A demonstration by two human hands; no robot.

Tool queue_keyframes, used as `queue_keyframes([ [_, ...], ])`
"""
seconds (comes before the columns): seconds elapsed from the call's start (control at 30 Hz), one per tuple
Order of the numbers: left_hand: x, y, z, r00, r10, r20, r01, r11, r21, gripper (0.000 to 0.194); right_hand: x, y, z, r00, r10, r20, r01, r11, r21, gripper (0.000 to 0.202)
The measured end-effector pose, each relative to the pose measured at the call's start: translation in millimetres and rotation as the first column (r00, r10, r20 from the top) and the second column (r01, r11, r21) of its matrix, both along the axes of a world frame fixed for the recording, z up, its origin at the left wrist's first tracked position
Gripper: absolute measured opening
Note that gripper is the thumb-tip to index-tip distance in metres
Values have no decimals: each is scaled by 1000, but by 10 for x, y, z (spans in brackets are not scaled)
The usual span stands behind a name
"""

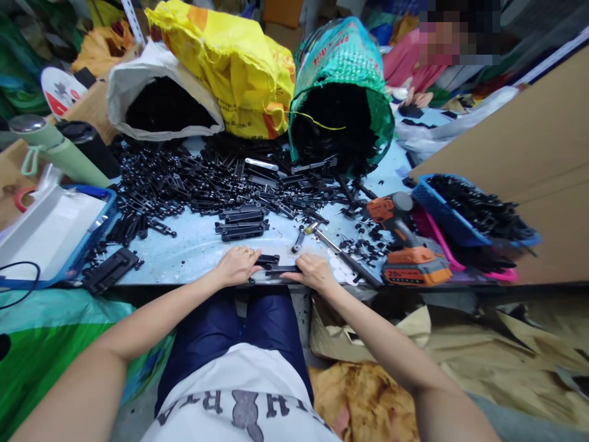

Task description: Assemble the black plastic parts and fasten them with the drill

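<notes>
At the table's front edge, my left hand (pixel 237 266) is closed, with its thumb and fingers on the near end of a black plastic bar (pixel 267 259). My right hand (pixel 315 271) pinches the right end of a second slim black bar (pixel 283 269), which reaches across towards my left fingers. Whether the two bars are joined I cannot tell. Just beyond my hands lie a small metal wrench-like tool (pixel 298 240) and a neat stack of black bar-shaped parts (pixel 242 222). A hammer-like tool with a dark handle (pixel 347 256) lies right of my right hand.
A heap of black parts (pixel 184 178) spreads behind, before a white sack (pixel 115 101), a yellow sack (pixel 248 73) and a green sack (pixel 340 61). An orange cordless drill (pixel 414 267) and a blue basket (pixel 453 212) stand right. Bottles (pixel 64 147) stand left. Another person (pixel 414 67) sits opposite.
</notes>
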State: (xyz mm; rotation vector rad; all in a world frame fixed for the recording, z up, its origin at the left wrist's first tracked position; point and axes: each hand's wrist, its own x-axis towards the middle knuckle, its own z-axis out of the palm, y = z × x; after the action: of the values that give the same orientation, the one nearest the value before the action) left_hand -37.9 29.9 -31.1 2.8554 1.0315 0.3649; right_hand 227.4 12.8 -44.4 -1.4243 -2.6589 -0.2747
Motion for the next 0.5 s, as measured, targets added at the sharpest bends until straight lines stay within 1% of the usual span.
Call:
queue_keyframes([
  [0.07,72,5,49,998,60,-9,-59,994,90,42,-27,-1,142,996,75,-38,-72,995,69,63],
  [0.13,67,-37,142,993,100,61,-108,981,159,45,-44,-44,365,979,182,-91,-173,980,101,62],
  [0.2,3,-141,275,983,86,163,-116,975,189,44,-67,-126,626,943,288,-168,-280,957,71,61],
  [0.27,-75,-302,435,956,15,292,-59,988,143,41,-118,-230,869,876,385,-291,-404,915,-6,60],
  [0.3,-104,-398,517,925,-36,377,2,996,90,40,-159,-284,965,818,430,-382,-481,876,-45,59],
  [0.33,-118,-499,595,877,-83,473,82,996,24,41,-211,-338,1035,738,465,-489,-564,823,-70,58],
  [0.37,-115,-600,664,812,-113,572,167,985,-42,42,-277,-392,1072,638,480,-601,-645,761,-77,57],
  [0.4,-94,-698,720,739,-117,663,242,965,-99,44,-355,-446,1073,525,470,-709,-710,702,-60,56],
  [0.43,-55,-787,759,668,-92,738,288,947,-143,47,-445,-500,1036,418,430,-800,-743,668,-29,54],
  [0.47,-2,-864,779,602,-46,797,297,940,-171,49,-549,-554,962,328,366,-871,-741,671,2,52],
  [0.5,60,-926,779,533,0,846,277,945,-175,50,-665,-606,855,258,281,-924,-700,713,21,50],
])
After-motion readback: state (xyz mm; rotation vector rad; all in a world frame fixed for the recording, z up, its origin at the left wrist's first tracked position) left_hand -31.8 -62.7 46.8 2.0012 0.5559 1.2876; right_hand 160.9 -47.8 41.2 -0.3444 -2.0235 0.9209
